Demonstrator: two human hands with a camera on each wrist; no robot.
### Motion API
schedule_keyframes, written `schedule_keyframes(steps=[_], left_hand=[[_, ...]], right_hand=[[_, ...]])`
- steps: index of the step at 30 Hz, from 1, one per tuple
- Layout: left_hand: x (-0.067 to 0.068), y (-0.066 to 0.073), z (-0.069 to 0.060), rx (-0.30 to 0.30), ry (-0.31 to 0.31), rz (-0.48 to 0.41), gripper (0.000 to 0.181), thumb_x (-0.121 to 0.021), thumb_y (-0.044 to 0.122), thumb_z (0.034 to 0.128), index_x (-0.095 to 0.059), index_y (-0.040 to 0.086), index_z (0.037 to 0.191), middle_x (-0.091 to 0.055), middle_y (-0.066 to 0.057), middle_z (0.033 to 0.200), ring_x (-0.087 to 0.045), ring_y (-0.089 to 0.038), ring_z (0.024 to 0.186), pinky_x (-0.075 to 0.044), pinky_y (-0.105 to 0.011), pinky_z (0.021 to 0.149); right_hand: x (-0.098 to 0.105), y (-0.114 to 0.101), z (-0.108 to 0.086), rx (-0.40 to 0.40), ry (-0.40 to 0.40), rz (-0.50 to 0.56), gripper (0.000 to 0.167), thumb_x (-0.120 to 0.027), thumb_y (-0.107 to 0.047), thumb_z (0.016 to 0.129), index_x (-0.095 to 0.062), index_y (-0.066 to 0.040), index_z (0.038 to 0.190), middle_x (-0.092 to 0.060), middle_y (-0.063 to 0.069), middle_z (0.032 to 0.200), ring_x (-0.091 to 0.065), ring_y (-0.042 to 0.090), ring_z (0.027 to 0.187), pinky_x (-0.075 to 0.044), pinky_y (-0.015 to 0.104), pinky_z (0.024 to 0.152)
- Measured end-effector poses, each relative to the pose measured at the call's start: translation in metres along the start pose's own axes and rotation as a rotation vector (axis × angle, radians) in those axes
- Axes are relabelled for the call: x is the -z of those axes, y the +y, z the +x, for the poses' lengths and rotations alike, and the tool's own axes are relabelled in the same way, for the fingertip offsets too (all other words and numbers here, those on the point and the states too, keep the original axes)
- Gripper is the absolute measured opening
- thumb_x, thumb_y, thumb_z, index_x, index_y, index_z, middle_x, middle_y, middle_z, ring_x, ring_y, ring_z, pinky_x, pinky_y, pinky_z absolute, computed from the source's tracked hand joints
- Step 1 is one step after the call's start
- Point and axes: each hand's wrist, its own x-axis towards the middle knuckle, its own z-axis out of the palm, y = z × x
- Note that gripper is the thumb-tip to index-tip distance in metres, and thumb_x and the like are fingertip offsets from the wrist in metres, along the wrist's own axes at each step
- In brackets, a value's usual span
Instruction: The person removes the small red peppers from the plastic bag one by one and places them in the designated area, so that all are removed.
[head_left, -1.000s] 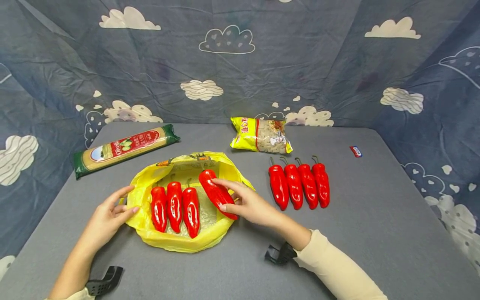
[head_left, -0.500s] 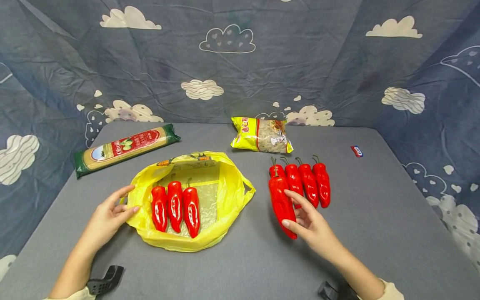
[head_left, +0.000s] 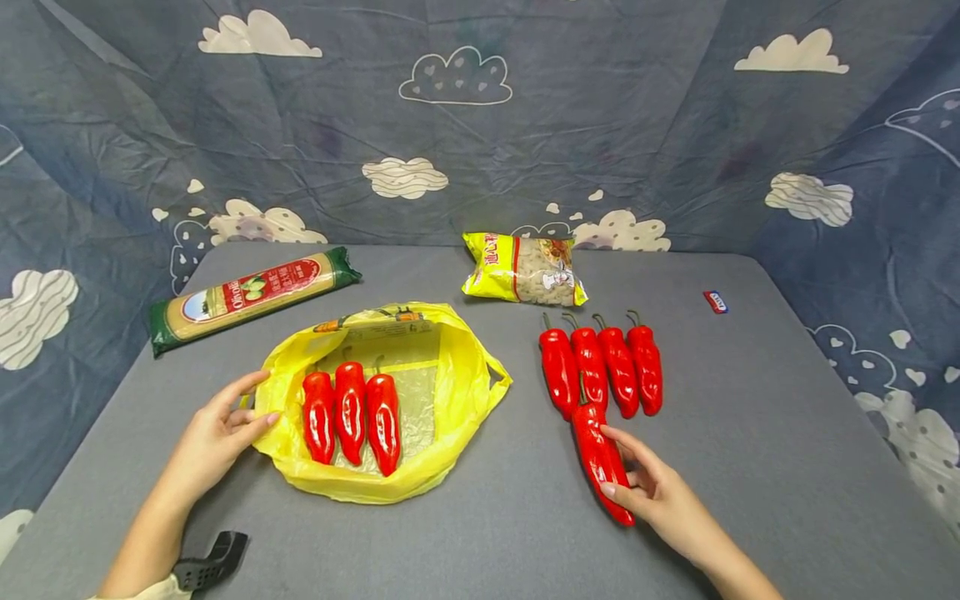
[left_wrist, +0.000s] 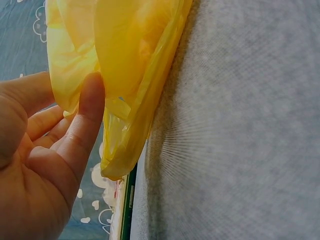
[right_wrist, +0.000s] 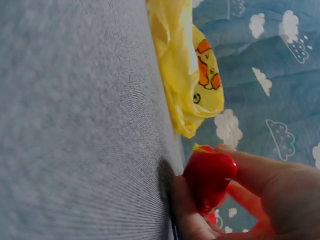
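A red pepper (head_left: 603,464) is held by the right hand (head_left: 660,497), pinched along its side between the thumb and the fingertips, with the fingers bent and parted only by the pepper's width. It is set to the left of that hand, slanted, its stem pointed away from the person and its lower tip brought toward the near side of the grey table (head_left: 450,550). Just beyond its stem end, a row of four peppers (head_left: 558,371) is laid side by side, stems away from the person; the stem end is seen overlapping the near part of the row, but whether contact is made cannot be told.

By the left hand (head_left: 225,433), the left rim of a yellow bag (head_left: 461,383) is pinched lightly between thumb and fingers, and the bag's mouth is spread wide. Inside it, to the right of the left hand, three peppers (head_left: 350,417) are laid next to one another. The held pepper is thus placed well apart from the left hand, with the bag between.

Behind the bag, a long pasta packet (head_left: 251,302) is laid at a slant, and a yellow snack packet (head_left: 525,271) is set beyond the row. A small red and blue label (head_left: 716,302) is seen farther right
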Motion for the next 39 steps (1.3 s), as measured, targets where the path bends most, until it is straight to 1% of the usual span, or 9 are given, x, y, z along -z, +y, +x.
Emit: schedule_keyframes(steps=[4,10,14,22,23,25,29,32,39], left_hand=[[0.001,-0.001,0.000,0.010,0.003,0.014,0.059,-0.064,0.000,0.0816,-0.035,-0.001,0.134,-0.056,-0.026,0.103,-0.060,-0.001,0.071,-0.046,-0.019,0.055],[0.000,0.000,0.000,0.025,-0.001,0.021,0.060,-0.064,0.001,0.0819,-0.035,-0.001,0.134,-0.060,-0.025,0.094,-0.060,-0.002,0.070,-0.046,-0.019,0.055],[0.000,0.000,0.000,0.023,-0.001,0.022,0.060,-0.064,0.001,0.0821,-0.035,-0.001,0.134,-0.058,-0.025,0.099,-0.060,-0.002,0.071,-0.046,-0.019,0.055],[0.001,0.002,0.000,0.031,-0.003,0.036,0.059,-0.064,0.003,0.0823,-0.035,0.000,0.134,-0.059,-0.025,0.099,-0.060,-0.002,0.070,-0.045,-0.019,0.054],[0.001,0.001,0.000,0.030,-0.003,0.037,0.059,-0.064,0.003,0.0823,-0.035,0.000,0.134,-0.057,-0.025,0.104,-0.060,-0.001,0.071,-0.045,-0.019,0.055],[0.001,0.001,0.000,0.035,-0.005,0.040,0.060,-0.064,0.004,0.0824,-0.035,0.000,0.134,-0.059,-0.025,0.099,-0.060,-0.002,0.070,-0.045,-0.019,0.055],[0.001,0.002,0.000,0.029,-0.004,0.040,0.059,-0.064,0.004,0.0822,-0.036,0.000,0.134,-0.053,-0.026,0.108,-0.059,-0.001,0.071,-0.045,-0.019,0.054],[0.000,0.002,-0.001,0.020,-0.002,0.037,0.059,-0.064,0.003,0.0819,-0.036,0.000,0.134,-0.053,-0.027,0.107,-0.060,-0.001,0.071,-0.045,-0.019,0.054],[0.000,0.000,0.000,-0.003,-0.002,0.023,0.058,-0.064,0.001,0.0820,-0.037,-0.001,0.133,-0.041,-0.028,0.120,-0.059,0.001,0.071,-0.045,-0.017,0.054]], right_hand=[[0.000,0.002,-0.002,-0.043,0.000,-0.017,0.064,-0.068,-0.007,0.080,-0.036,-0.012,0.135,-0.047,0.019,0.106,-0.059,0.019,0.067,-0.047,0.028,0.051],[0.000,-0.001,-0.001,-0.057,0.007,-0.097,0.063,-0.070,-0.013,0.079,-0.039,-0.014,0.134,-0.046,0.015,0.101,-0.056,0.016,0.062,-0.046,0.027,0.051],[0.000,-0.002,0.003,-0.066,0.020,-0.154,0.063,-0.071,-0.016,0.078,-0.041,-0.016,0.133,-0.044,0.014,0.103,-0.056,0.015,0.066,-0.046,0.027,0.053],[0.003,-0.003,0.005,-0.016,0.060,-0.275,0.060,-0.070,-0.020,0.079,-0.043,-0.017,0.132,-0.043,0.009,0.110,-0.051,0.016,0.077,-0.045,0.025,0.059],[0.003,-0.003,0.005,-0.005,0.069,-0.295,0.059,-0.070,-0.020,0.080,-0.043,-0.017,0.132,-0.043,0.009,0.110,-0.049,0.016,0.078,-0.044,0.025,0.059],[0.004,-0.005,0.004,0.007,0.088,-0.331,0.058,-0.070,-0.021,0.080,-0.044,-0.017,0.132,-0.043,0.008,0.110,-0.045,0.017,0.080,-0.043,0.024,0.060],[0.005,-0.013,0.003,0.031,0.105,-0.364,0.059,-0.070,-0.020,0.079,-0.043,-0.017,0.132,-0.043,0.009,0.110,-0.043,0.017,0.082,-0.043,0.024,0.061],[0.005,-0.024,0.006,0.092,0.110,-0.364,0.061,-0.071,-0.015,0.078,-0.042,-0.015,0.132,-0.043,0.008,0.112,-0.046,0.018,0.084,-0.044,0.025,0.064],[-0.009,-0.069,0.032,0.355,0.093,-0.287,0.070,-0.073,-0.001,0.073,-0.038,-0.013,0.133,-0.043,0.002,0.123,-0.050,0.018,0.095,-0.043,0.024,0.078]])
